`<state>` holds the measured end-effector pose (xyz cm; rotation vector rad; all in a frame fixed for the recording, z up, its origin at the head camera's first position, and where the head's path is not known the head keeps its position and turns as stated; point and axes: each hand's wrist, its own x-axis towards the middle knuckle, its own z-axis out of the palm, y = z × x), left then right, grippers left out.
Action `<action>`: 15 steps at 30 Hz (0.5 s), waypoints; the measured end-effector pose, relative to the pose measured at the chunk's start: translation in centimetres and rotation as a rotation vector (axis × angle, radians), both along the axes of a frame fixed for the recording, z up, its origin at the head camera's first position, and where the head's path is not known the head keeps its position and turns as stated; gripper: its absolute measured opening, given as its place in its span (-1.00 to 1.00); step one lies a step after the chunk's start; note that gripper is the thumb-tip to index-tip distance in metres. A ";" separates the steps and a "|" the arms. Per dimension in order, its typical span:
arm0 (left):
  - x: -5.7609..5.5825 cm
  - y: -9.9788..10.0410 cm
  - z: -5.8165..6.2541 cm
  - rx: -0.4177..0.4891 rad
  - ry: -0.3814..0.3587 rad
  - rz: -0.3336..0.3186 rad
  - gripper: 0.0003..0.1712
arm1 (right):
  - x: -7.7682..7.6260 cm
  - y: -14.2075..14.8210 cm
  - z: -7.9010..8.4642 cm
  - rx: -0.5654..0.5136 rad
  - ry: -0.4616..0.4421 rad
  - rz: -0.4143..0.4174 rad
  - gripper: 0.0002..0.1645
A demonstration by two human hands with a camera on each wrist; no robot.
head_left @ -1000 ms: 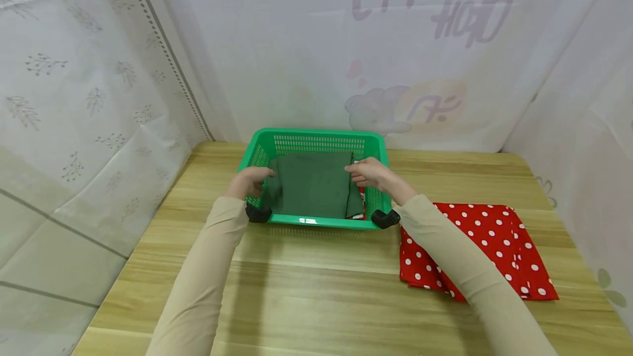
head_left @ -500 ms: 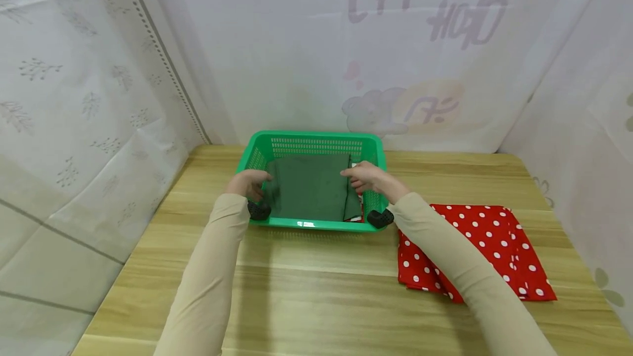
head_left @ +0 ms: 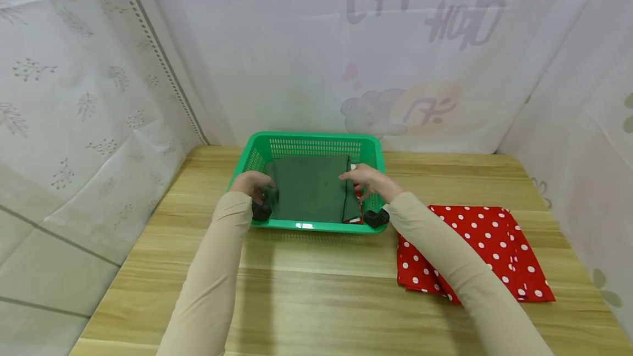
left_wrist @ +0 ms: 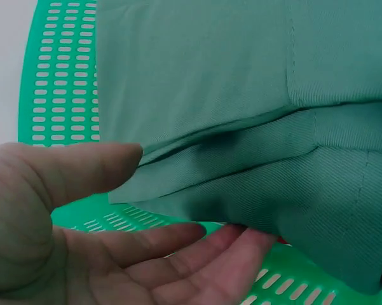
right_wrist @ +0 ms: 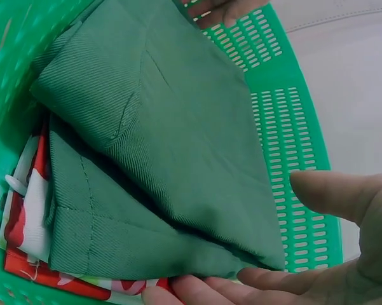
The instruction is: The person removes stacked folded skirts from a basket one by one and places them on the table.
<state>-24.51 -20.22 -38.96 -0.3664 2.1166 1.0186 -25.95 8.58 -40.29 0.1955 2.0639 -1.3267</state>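
Observation:
A folded green twill cloth (head_left: 311,188) lies in a green plastic basket (head_left: 306,226), on top of a red-and-white printed cloth (right_wrist: 33,222). My left hand (head_left: 251,182) is at its left end. The left wrist view shows the thumb (left_wrist: 108,166) at an edge of the folded layers and the fingertips reaching under the lower fold, thumb and fingers spread apart. At the right end, my right hand (head_left: 370,179) has its fingers (right_wrist: 203,291) low along the cloth's side, over the printed cloth. The right thumb (right_wrist: 324,190) stands off the green cloth.
A red cloth with white dots (head_left: 494,243) lies folded on the wooden table (head_left: 316,301) to the right, partly beneath my right forearm. White patterned sheeting (head_left: 277,59) rises behind the table and at both sides. Black wrist cameras (head_left: 377,218) overlap the basket's front corners.
My right hand's fingers have spread and gone lower along the cloth's right end. The left hand has shifted slightly right, against the left end. The green cloth has stayed in the basket.

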 end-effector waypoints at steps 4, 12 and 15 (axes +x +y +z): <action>-0.5 -0.3 -0.6 0.044 -0.048 0.014 -0.30 | -0.1 0.0 -0.2 -0.017 -0.011 0.003 0.01; -0.6 -0.6 -1.0 0.026 -0.023 -0.006 -0.33 | -0.3 0.0 -0.6 -0.048 -0.038 -0.038 0.05; -0.7 -0.6 -1.1 0.052 -0.029 0.003 -0.34 | -0.4 -0.1 -0.7 -0.066 -0.052 -0.052 0.06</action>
